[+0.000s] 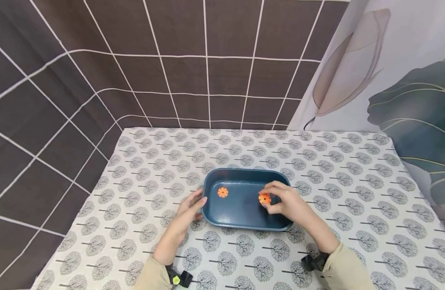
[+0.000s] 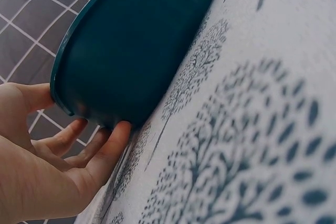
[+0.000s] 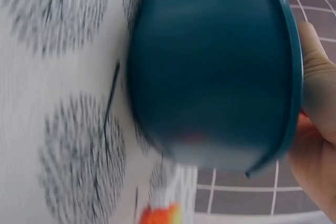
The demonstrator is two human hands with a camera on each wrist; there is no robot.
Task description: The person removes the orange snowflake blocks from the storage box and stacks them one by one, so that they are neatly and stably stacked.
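Observation:
A dark blue oblong tray [image 1: 240,227] with rounded corners stands on the patterned cloth. Inside it, towards the left end, lies an orange snowflake disc [image 1: 223,192] with notches round its edge. Another orange snowflake disc [image 1: 264,199] is pinched between thumb and fingers of my right hand [image 1: 285,201], over the tray's right part. My left hand [image 1: 186,213] grips the tray's left end. In the left wrist view, that thumb is at the rim and the curled fingertips touch the outer wall [image 2: 121,51]. The tray's wall hides most of the right hand's hold in the right wrist view.
A white cloth [image 1: 164,177] printed with grey trees covers the table. Dark tiled-pattern curtain [image 1: 182,72] hangs behind and at the left, a leaf-print curtain [image 1: 400,60] at the right. A blurred orange and yellow thing [image 3: 163,215] shows at the right wrist view's bottom edge.

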